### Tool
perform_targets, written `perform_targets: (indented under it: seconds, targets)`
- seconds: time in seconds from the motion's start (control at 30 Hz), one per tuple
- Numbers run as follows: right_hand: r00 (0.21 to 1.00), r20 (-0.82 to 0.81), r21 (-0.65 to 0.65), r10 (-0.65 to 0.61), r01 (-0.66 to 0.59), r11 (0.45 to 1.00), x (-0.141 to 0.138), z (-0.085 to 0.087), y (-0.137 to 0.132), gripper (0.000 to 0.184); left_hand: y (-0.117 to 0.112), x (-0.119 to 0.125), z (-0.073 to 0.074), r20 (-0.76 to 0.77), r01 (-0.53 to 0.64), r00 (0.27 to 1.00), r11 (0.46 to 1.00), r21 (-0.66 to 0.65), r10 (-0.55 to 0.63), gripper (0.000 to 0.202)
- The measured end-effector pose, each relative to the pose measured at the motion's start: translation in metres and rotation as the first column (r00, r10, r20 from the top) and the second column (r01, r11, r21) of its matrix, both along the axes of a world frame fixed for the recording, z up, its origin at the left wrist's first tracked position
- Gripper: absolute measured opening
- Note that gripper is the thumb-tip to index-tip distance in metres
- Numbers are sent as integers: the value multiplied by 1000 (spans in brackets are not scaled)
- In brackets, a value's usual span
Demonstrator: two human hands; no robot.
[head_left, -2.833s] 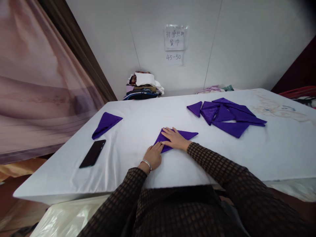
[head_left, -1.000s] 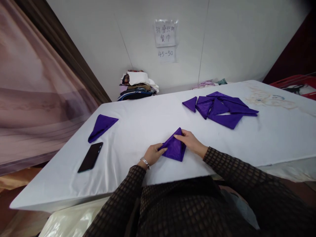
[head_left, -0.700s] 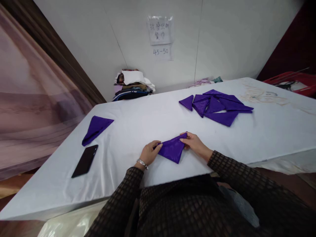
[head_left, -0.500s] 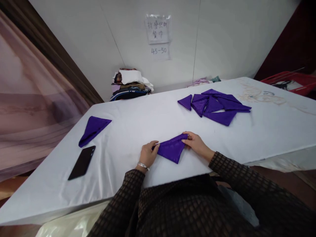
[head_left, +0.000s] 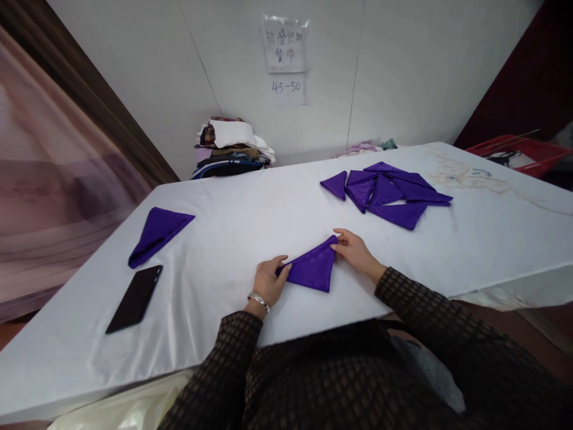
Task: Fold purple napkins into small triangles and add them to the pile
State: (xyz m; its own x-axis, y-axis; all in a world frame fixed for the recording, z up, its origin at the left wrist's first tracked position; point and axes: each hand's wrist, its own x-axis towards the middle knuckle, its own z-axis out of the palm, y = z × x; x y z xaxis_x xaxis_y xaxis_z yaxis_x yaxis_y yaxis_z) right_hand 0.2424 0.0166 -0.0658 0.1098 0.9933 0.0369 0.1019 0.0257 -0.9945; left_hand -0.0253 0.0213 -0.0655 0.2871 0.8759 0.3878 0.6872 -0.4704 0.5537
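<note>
A folded purple napkin (head_left: 312,267) lies between my hands on the white tablecloth, close to the table's front edge. My left hand (head_left: 270,279) pinches its left corner between thumb and fingers. At the upper right corner, my right hand (head_left: 353,248) grips the cloth with thumb and fingertips, its index finger stretched out above. Another folded purple napkin (head_left: 160,232) rests by itself on the left. Several more folded purple napkins (head_left: 398,217) lie in an overlapping group beyond my right hand, with a small purple triangle (head_left: 335,186) at the group's left side.
A black phone (head_left: 134,300) lies on the left of the white-covered table (head_left: 242,221). Stacked clothes (head_left: 233,149) stand against the back wall, under a paper sign (head_left: 287,51). A red basket (head_left: 521,152) is at the far right. Sheer curtains (head_left: 58,179) hang on the left.
My right hand has moved slightly up and away from me, raising the napkin's right corner. The napkin's lower point has swung a little right. My left hand keeps its pinch.
</note>
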Motion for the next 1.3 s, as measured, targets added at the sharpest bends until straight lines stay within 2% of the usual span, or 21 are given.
perform_targets:
  seconds: [0.17,0.53,0.77,0.97,1.13,1.3]
  targets:
    - [1000,-4,33,1,-1,999,3,-6,8,50,-1,-1,-1,16,-14,1000,1000,15,14,24]
    - [997,-54,63,47,-44,997,5,-14,27,54,-1,-2,0,27,30,999,1000,-10,-29,22]
    - [991,-121,-75,63,-73,995,9,5,27,48,0,-2,-3,18,44,999,999,5,-44,23]
    - [995,-67,-95,74,-80,992,11,16,42,33,-1,-1,-1,9,50,999,999,3,-50,23]
    - [996,-1,-27,89,-89,996,15,13,56,29,-2,-1,0,34,11,999,1000,1,-11,25]
    - [997,19,48,79,-80,996,17,6,62,30,-1,-2,-2,66,24,998,997,-75,-19,25]
